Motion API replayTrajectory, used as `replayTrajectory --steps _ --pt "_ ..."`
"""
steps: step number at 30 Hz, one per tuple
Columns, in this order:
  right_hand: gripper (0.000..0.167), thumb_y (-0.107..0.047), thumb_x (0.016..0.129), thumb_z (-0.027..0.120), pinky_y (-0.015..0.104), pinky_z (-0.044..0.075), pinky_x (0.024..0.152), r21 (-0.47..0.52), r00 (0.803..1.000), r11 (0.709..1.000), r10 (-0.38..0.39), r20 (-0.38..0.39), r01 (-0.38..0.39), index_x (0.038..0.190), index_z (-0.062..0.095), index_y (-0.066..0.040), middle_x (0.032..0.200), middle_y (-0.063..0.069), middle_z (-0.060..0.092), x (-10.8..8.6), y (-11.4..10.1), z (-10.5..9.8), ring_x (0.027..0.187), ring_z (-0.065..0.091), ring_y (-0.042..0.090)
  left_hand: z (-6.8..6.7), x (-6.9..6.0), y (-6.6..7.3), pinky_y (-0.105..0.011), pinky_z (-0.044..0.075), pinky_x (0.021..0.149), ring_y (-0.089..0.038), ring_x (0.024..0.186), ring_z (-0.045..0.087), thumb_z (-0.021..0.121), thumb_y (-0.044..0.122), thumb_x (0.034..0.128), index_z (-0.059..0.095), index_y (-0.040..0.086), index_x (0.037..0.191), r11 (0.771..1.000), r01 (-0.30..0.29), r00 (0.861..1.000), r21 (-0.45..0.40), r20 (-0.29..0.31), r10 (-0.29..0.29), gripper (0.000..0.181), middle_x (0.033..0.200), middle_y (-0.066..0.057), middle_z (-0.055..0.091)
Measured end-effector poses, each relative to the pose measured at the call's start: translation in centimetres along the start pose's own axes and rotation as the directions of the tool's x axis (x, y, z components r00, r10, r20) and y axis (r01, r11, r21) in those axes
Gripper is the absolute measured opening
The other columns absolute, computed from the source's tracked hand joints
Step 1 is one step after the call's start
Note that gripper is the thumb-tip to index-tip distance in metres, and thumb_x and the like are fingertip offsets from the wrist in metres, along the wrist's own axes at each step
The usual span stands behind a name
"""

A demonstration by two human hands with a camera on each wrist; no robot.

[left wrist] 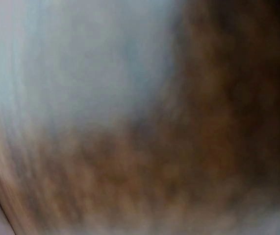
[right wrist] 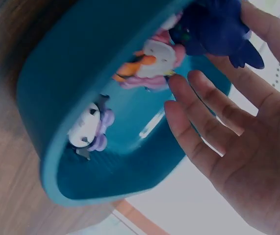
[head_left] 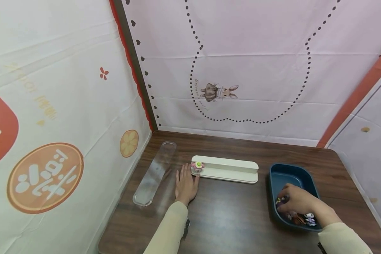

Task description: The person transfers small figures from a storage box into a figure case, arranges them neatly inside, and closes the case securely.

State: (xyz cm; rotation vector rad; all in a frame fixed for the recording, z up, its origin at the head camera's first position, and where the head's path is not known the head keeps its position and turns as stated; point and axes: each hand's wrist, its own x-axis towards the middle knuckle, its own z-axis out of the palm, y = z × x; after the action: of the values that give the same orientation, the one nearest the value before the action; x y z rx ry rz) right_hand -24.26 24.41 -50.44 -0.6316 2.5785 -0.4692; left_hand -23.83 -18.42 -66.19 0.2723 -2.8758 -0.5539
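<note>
My left hand point(head_left: 186, 187) lies with its fingers extended on the table, its fingertips beside the left end of a white display base point(head_left: 230, 175). A small pink figurine point(head_left: 197, 165) with a white-and-green top stands on that end. The left wrist view is only a blur. My right hand point(head_left: 296, 200) reaches into a blue bin point(head_left: 310, 183) and pinches a dark purple figurine point(right wrist: 213, 29) between thumb and index finger, its other fingers loosely bent. Nearby in the bin are a pink-and-white figurine with orange parts point(right wrist: 157, 61) and a white-and-lilac figurine point(right wrist: 88, 126).
A long clear plastic cover point(head_left: 155, 173) lies left of my left hand. The brown wooden table point(head_left: 223, 218) meets printed cloth walls point(head_left: 257, 77) at the back and sides.
</note>
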Motion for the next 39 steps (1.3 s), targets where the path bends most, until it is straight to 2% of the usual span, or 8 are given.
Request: replayTrajectory --steps 6,13,16,20,23,28,33,39 --pt "0.039 -0.037 0.081 0.087 0.054 0.058 0.086 0.031 0.998 0.999 0.031 0.049 -0.032 0.109 0.077 -0.012 0.115 0.008 0.066 -0.2 -0.6 -1.5 0.100 0.063 0.024 -0.2 -0.1 0.1 -0.054 0.007 0.132 -0.026 0.162 0.017 0.038 0.055 0.1088 0.027 0.009 0.163 1.000 0.002 1.000 -0.006 0.012 -0.001 0.072 0.171 -0.011 0.028" --pt "0.045 -0.035 0.084 0.085 0.049 0.061 0.079 0.064 0.998 0.998 0.011 0.060 -0.015 0.117 0.074 -0.007 0.105 0.006 0.073 -0.9 -0.9 -3.3 0.095 0.068 0.022 -0.2 0.1 0.3 -0.055 0.009 0.132 -0.027 0.162 0.019 0.038 0.055 0.1086 0.027 0.009 0.163 1.000 -0.014 1.000 -0.004 0.007 0.014 0.072 0.170 -0.012 0.029" --pt "0.048 -0.034 0.086 0.083 0.042 0.060 0.073 0.103 0.998 0.995 0.004 0.067 -0.011 0.123 0.071 -0.005 0.100 0.004 0.073 -1.1 -1.0 -4.0 0.088 0.067 0.020 -0.3 0.1 0.4 -0.055 0.009 0.132 -0.028 0.161 0.019 0.039 0.054 0.1086 0.029 0.008 0.162 1.000 -0.018 1.000 -0.014 0.000 0.018 0.072 0.170 -0.012 0.030" --pt "0.051 -0.032 0.090 0.080 0.030 0.052 0.059 0.132 0.998 0.991 -0.018 0.063 0.010 0.131 0.067 -0.004 0.086 0.001 0.068 -1.3 -1.2 -4.7 0.072 0.061 0.016 -0.3 0.1 0.4 -0.055 0.009 0.132 -0.028 0.161 0.019 0.040 0.054 0.1085 0.029 0.008 0.162 1.000 -0.011 1.000 -0.015 0.000 0.011 0.071 0.170 -0.012 0.031" --pt "0.052 -0.029 0.092 0.078 0.028 0.050 0.054 0.148 0.998 0.988 -0.053 0.044 0.046 0.134 0.064 -0.003 0.083 0.002 0.064 -1.2 -1.7 -5.0 0.067 0.060 0.014 -0.3 0.0 0.2 -0.054 0.009 0.132 -0.027 0.161 0.019 0.040 0.054 0.1085 0.027 0.009 0.163 1.000 -0.005 1.000 -0.001 0.001 0.005 0.072 0.170 -0.011 0.030" --pt "0.052 -0.021 0.093 0.076 0.027 0.054 0.056 0.172 0.994 0.980 -0.106 0.002 0.104 0.139 0.060 -0.004 0.093 0.004 0.062 -0.7 -2.9 -5.6 0.069 0.063 0.012 -0.5 0.0 0.2 -0.056 0.010 0.131 -0.027 0.161 0.020 0.041 0.053 0.1084 0.028 0.008 0.163 1.000 -0.005 1.000 -0.017 -0.012 0.005 0.072 0.170 -0.011 0.030" --pt "0.050 -0.017 0.092 0.075 0.026 0.047 0.056 0.174 0.991 0.976 -0.131 -0.023 0.133 0.139 0.061 -0.010 0.090 0.002 0.060 0.1 -4.0 -5.8 0.068 0.054 0.012 -0.6 0.1 0.2 -0.056 0.010 0.131 -0.028 0.161 0.020 0.041 0.053 0.1087 0.030 0.007 0.162 1.000 -0.011 1.000 -0.024 -0.015 0.011 0.071 0.170 -0.012 0.031" --pt "0.044 -0.009 0.092 0.071 0.026 0.046 0.059 0.191 0.988 0.970 -0.143 -0.056 0.151 0.135 0.064 -0.014 0.099 0.005 0.060 0.8 -4.3 -5.7 0.076 0.054 0.016 0.0 0.2 -0.1 -0.054 0.008 0.132 -0.026 0.162 0.017 0.035 0.056 0.1091 0.026 0.007 0.163 1.000 -0.015 1.000 0.000 0.001 0.015 0.073 0.171 -0.011 0.028"
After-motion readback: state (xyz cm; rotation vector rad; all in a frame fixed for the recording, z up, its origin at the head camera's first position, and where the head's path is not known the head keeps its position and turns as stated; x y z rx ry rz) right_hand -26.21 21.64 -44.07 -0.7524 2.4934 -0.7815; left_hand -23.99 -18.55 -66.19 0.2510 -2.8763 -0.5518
